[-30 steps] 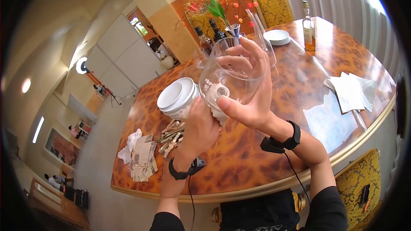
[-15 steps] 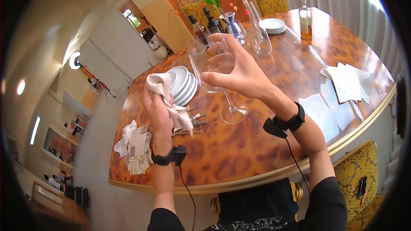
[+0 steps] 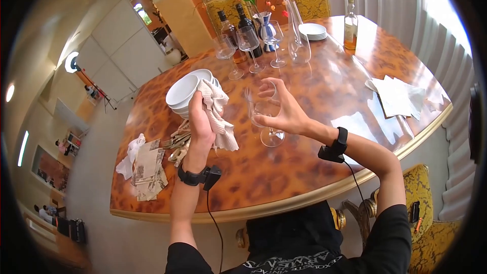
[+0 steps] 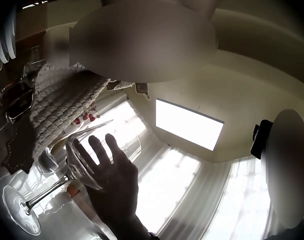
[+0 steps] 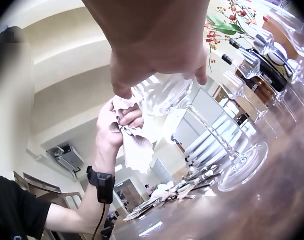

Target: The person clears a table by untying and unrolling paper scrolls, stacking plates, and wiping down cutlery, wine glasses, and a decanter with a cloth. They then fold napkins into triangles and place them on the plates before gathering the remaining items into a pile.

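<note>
My right hand grips a clear stemmed wine glass round its bowl, thumb on the near side and fingers on the far side. The glass is tilted in the right wrist view, its round foot low over the tabletop. A crumpled white ribbed cloth is bunched in my left hand, one end hanging down. That hand is raised left of the glass, close to a stack of white bowls. In the left wrist view the cloth fills the left side, in front of the glass.
Several wine glasses stand farther back by dark bottles, a flower vase and a decanter. Small plates and an amber bottle are behind. Cutlery and printed papers lie left, white napkins right.
The glass came down from in front of the camera to low over the table, in my right hand. My left hand drew the cloth away from the glass to the left.
</note>
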The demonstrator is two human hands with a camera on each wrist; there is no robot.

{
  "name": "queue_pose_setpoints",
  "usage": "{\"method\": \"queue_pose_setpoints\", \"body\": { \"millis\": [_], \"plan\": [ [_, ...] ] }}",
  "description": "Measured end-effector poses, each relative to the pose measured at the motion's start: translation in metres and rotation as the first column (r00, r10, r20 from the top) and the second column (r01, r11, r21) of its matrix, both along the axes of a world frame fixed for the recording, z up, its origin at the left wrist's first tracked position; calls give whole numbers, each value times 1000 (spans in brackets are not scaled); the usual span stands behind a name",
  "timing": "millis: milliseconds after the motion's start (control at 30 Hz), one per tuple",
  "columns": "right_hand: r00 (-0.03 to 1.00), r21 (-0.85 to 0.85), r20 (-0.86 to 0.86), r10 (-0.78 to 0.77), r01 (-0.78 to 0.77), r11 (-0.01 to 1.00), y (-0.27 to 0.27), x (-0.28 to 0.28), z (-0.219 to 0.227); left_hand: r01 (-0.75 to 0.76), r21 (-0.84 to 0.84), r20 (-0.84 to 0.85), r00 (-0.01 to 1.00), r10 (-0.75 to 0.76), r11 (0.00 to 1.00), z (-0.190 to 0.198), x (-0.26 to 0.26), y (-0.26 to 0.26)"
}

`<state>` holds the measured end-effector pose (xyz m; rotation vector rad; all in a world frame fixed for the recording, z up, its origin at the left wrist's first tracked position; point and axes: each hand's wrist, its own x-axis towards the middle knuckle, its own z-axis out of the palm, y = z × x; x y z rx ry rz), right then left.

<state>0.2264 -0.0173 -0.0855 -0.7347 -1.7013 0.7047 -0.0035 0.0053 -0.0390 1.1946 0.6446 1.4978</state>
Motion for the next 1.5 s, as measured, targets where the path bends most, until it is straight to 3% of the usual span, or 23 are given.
{"method": "queue_pose_setpoints", "body": {
  "millis": [67, 133, 167, 333, 433, 533, 600, 667, 700, 733, 833, 867, 933, 967, 1000, 1067, 1133, 1200, 1233, 1300, 1400, 1467, 1500],
  "plan": [
    [1000, 9, 10, -12, 12, 1000, -2, 1, -5, 14, 37, -23, 1000, -13, 999, 2, 12, -9],
    [1000, 14, -20, 1, 0, 1000, -2, 1, -5, -67, 121, -131, 988, 83, 990, 7, 24, -13],
    [1000, 0, -11, -3, 3, 1000, -2, 1, -5, -130, 116, -97, 985, 141, 985, 10, 33, -16],
    [997, -58, 75, -16, 20, 998, -2, 7, -5, -109, 173, -52, 992, 119, 979, 23, 43, -27],
    [988, 46, 155, -25, 18, 999, -2, 8, -4, -71, 218, -14, 997, 76, 973, 33, 40, -29],
    [992, 204, 37, -120, 110, 973, -9, 7, 13, -8, 285, -27, 999, 17, 959, 49, 45, -26],
    [982, 561, -3, -189, 158, 813, -20, 7, 42, 69, 287, 18, 997, -77, 956, 66, 59, -34],
    [970, 653, 64, -233, 136, 745, -36, -3, 68, 165, 184, 181, 963, -198, 969, 77, 76, -44],
    [950, 736, 123, -286, 106, 669, -41, -6, 76, 294, 146, 176, 932, -318, 944, 77, 74, -45],
    [950, 735, 121, -289, 110, 669, -44, -7, 79, 420, 108, 176, 884, -433, 901, 77, 72, -49],
    [856, 882, -1, -517, 244, 402, -44, -8, 86, 528, 204, 181, 807, -562, 824, 86, 66, -75],
    [856, 884, -4, -516, 245, 398, -44, -5, 86, 527, 208, 178, 808, -562, 824, 82, 66, -79],
    [851, 871, 82, -518, 192, 453, -47, 5, 85, 454, 249, -32, 887, -461, 856, 76, 67, -86],
    [841, 874, 75, -536, 203, 442, -47, 6, 85, 505, 205, -154, 862, -482, 838, 76, 61, -87],
    [842, 873, 74, -534, 205, 443, -46, 8, 84, 504, 202, -155, 863, -481, 840, 73, 59, -85],
    [897, 784, 104, -430, 192, 590, -41, 13, 84, 471, 204, -257, 872, -417, 859, 66, 56, -74],
    [899, 780, 76, -431, 215, 587, -38, 21, 89, 389, 274, -260, 910, -322, 879, 61, 53, -65],
    [861, 600, 99, -499, 349, 720, -43, 32, 99, 122, 359, -332, 943, 4, 925, 43, 36, -45],
    [891, 634, 4, -454, 349, 690, -34, 36, 103, 112, 367, -325, 946, 15, 924, 26, 27, -31],
    [878, 591, 53, -476, 357, 724, -27, 47, 114, 81, 266, -350, 937, 18, 961, -13, 20, -22],
    [894, 542, 93, -437, 323, 776, -16, 46, 113, 225, 132, -440, 886, -146, 965, -70, 29, -30],
    [837, 537, 404, -369, 110, 837, -15, 39, 103, 294, 130, -455, 866, -206, 947, -97, 42, -33],
    [808, 555, 469, -356, 44, 831, -11, 35, 93, 352, 57, -402, 865, -301, 934, -108, 50, -33]
  ]
}}
